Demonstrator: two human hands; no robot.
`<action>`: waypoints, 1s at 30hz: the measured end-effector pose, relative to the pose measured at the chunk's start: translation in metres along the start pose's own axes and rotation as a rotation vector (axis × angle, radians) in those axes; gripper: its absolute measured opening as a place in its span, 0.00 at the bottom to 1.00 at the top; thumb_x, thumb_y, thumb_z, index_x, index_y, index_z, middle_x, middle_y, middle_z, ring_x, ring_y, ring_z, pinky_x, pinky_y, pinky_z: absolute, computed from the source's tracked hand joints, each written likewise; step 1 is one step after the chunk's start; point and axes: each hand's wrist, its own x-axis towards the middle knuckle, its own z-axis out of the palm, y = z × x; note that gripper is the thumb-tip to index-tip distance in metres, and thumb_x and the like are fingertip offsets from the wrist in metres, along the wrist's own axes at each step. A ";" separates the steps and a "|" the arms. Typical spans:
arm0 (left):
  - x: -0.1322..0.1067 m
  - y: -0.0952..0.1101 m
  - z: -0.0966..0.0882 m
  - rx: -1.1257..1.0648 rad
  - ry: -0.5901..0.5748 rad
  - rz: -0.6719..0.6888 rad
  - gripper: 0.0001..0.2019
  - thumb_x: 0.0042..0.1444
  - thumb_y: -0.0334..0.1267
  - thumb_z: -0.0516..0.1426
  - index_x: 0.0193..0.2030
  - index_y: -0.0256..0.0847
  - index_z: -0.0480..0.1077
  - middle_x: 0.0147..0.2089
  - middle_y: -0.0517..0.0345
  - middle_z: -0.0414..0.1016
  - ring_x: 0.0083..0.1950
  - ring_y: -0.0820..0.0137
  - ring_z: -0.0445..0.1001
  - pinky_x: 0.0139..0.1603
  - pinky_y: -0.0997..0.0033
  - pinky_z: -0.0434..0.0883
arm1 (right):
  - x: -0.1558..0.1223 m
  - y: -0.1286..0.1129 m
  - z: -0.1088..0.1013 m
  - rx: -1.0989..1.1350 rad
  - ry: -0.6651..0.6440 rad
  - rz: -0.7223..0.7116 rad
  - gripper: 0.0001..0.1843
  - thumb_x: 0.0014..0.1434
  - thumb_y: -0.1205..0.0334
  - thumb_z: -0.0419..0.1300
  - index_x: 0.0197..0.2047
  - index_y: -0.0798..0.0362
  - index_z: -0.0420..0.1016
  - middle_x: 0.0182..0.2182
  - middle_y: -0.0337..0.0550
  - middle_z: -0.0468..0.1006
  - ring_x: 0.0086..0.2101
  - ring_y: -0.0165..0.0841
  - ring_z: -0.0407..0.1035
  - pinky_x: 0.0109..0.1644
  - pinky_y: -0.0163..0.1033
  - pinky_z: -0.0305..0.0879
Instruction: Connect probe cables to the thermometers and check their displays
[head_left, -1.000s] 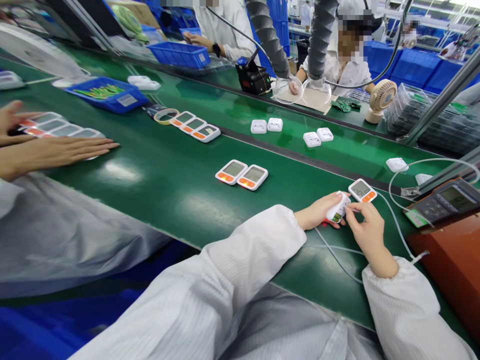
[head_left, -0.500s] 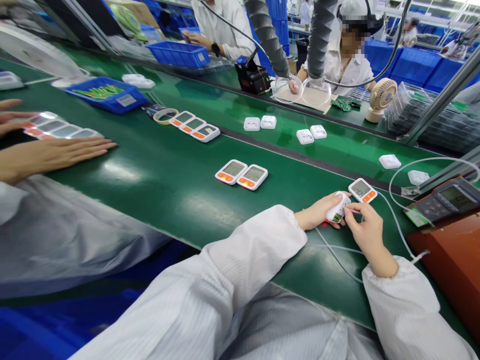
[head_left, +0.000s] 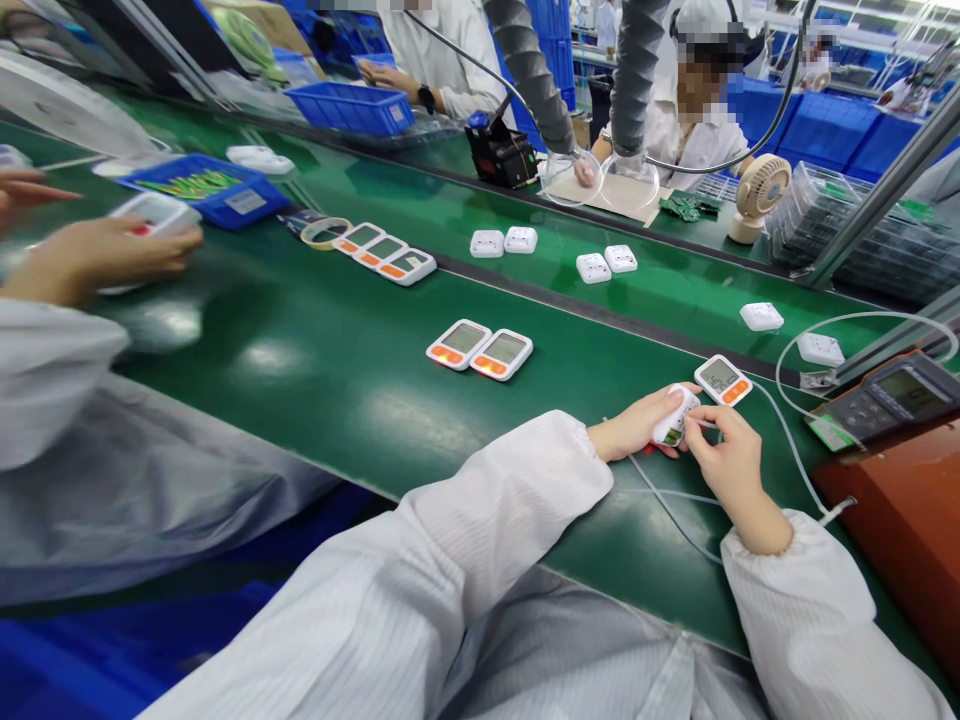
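Note:
My left hand (head_left: 643,420) is closed around a small white electronic meter (head_left: 676,416), its back turned up and a green part showing in an opening. Red light glows under its lower edge. At that back, my right hand (head_left: 726,448) pinches the end of what looks like a thin grey-white lead (head_left: 706,424); its tip is too small to make out. Just beyond my hands lies a white meter with orange buttons (head_left: 723,380), its screen lit with digits. Farther left, two similar meters (head_left: 480,349) lie side by side, screens up, with orange lights on.
An orange-brown box (head_left: 896,500) with a grey multimeter (head_left: 889,395) stands at right, a pale cable looping nearby. Several white units (head_left: 594,267) lie on the far strip. At left, a co-worker's hand (head_left: 97,255) holds meters near a blue tray (head_left: 247,195).
White units on the far strip have shifted left. The co-worker's hands at left have lifted meters off the green surface. My own hands keep almost the same pose.

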 end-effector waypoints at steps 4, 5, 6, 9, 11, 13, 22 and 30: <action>0.000 0.000 0.000 0.027 0.001 0.011 0.34 0.61 0.62 0.57 0.66 0.40 0.63 0.38 0.55 0.75 0.31 0.71 0.75 0.29 0.71 0.77 | 0.000 0.001 0.001 -0.004 0.012 -0.001 0.06 0.62 0.63 0.60 0.33 0.49 0.77 0.27 0.38 0.81 0.29 0.35 0.75 0.38 0.41 0.71; 0.000 0.000 0.000 0.029 0.002 0.012 0.35 0.61 0.62 0.57 0.66 0.40 0.63 0.38 0.55 0.75 0.32 0.71 0.75 0.29 0.71 0.77 | 0.000 0.001 0.001 -0.004 0.015 0.002 0.06 0.62 0.63 0.60 0.33 0.49 0.77 0.27 0.38 0.81 0.29 0.35 0.75 0.38 0.40 0.71; 0.000 0.000 0.000 0.029 0.004 0.011 0.35 0.61 0.62 0.57 0.66 0.40 0.63 0.38 0.55 0.75 0.32 0.71 0.76 0.30 0.71 0.77 | 0.000 0.001 0.002 -0.002 0.017 0.004 0.05 0.62 0.63 0.60 0.33 0.49 0.77 0.27 0.38 0.81 0.29 0.35 0.75 0.37 0.40 0.71; -0.002 0.002 0.002 0.034 0.018 0.007 0.36 0.60 0.63 0.57 0.66 0.40 0.64 0.37 0.56 0.74 0.31 0.71 0.75 0.29 0.71 0.76 | -0.001 0.002 0.003 0.002 0.027 0.000 0.05 0.61 0.63 0.61 0.33 0.49 0.77 0.27 0.38 0.80 0.29 0.35 0.74 0.37 0.40 0.71; -0.002 0.003 0.003 0.047 0.028 0.006 0.36 0.59 0.64 0.57 0.65 0.40 0.64 0.36 0.57 0.74 0.30 0.72 0.75 0.28 0.72 0.75 | -0.002 0.003 0.004 -0.002 0.037 -0.009 0.05 0.62 0.63 0.61 0.33 0.49 0.76 0.27 0.38 0.80 0.29 0.34 0.74 0.37 0.40 0.70; -0.003 0.003 0.006 0.067 0.037 0.010 0.37 0.58 0.65 0.57 0.65 0.40 0.64 0.34 0.58 0.73 0.29 0.72 0.74 0.26 0.74 0.73 | -0.003 0.003 0.006 -0.010 0.056 -0.014 0.06 0.63 0.62 0.61 0.33 0.50 0.76 0.27 0.38 0.80 0.29 0.35 0.74 0.37 0.40 0.70; -0.005 0.004 0.012 0.179 0.084 0.112 0.40 0.58 0.68 0.55 0.65 0.37 0.63 0.32 0.61 0.68 0.27 0.75 0.67 0.22 0.77 0.64 | -0.005 -0.004 0.008 0.037 0.049 0.161 0.09 0.62 0.56 0.60 0.33 0.49 0.76 0.27 0.40 0.80 0.30 0.37 0.75 0.39 0.41 0.72; -0.004 0.006 0.011 0.170 0.141 0.112 0.31 0.60 0.55 0.57 0.66 0.41 0.63 0.36 0.59 0.70 0.30 0.74 0.68 0.26 0.77 0.68 | -0.005 0.007 0.011 -0.046 0.064 0.093 0.10 0.65 0.54 0.58 0.36 0.49 0.75 0.34 0.44 0.80 0.36 0.40 0.74 0.44 0.46 0.72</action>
